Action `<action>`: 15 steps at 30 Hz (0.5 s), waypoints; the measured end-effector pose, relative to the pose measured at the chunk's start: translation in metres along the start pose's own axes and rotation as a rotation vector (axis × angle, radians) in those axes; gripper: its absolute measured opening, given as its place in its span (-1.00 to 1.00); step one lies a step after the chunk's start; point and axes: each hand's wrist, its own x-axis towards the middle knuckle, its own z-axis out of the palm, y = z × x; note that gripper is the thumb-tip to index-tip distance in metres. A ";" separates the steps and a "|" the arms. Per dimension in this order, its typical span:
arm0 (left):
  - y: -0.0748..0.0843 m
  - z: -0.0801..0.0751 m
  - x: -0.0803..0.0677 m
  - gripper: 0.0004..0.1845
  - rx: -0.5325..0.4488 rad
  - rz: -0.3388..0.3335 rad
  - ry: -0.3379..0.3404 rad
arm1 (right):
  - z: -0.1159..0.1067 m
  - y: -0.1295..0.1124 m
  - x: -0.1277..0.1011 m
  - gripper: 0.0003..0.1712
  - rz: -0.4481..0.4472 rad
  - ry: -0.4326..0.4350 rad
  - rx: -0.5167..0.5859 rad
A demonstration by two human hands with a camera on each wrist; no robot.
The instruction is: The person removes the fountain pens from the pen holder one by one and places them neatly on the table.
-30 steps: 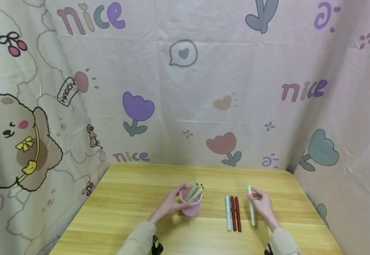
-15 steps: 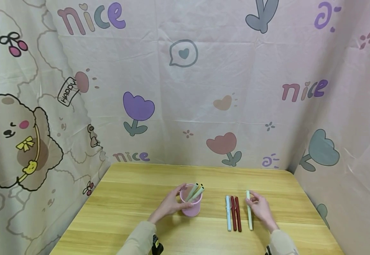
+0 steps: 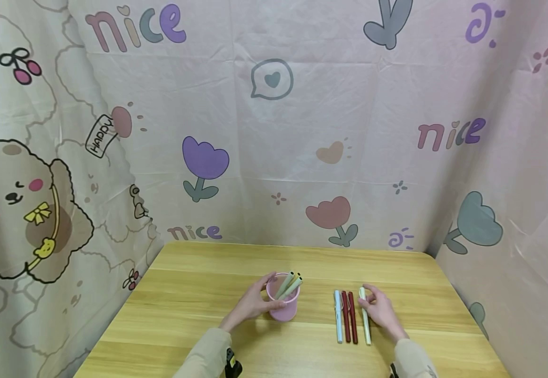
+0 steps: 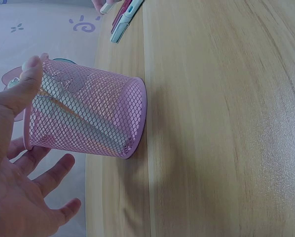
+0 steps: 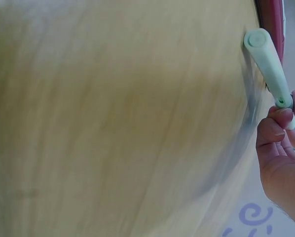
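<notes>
Left hand (image 3: 252,301) grips cup (image 3: 284,314); right hand (image 3: 380,309) pinches green pen (image 3: 366,324). Drift toward nine o'clock could jostle the red pens (image 3: 352,320).

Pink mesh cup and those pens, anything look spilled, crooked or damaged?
Nothing stands out. The pink mesh cup stands upright with pens leaning inside, the light blue pen and two dark red pens lie side by side, and no spill or damage shows.

Pale cloth (image 3: 302,121) printed with tulips (image 3: 205,159), hearts (image 3: 330,153) and a cartoon bear (image 3: 7,223) hangs around a wood-grain table (image 3: 184,289).
</notes>
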 end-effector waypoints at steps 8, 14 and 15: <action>0.001 0.001 0.000 0.03 0.011 0.001 0.001 | 0.003 -0.001 0.001 -0.39 -0.007 -0.029 -0.041; 0.000 0.001 0.001 0.03 0.004 0.002 0.002 | 0.005 -0.001 0.001 -0.43 -0.012 -0.038 -0.059; 0.000 0.001 0.001 0.03 0.004 0.002 0.003 | 0.006 -0.001 0.002 -0.44 -0.011 -0.039 -0.062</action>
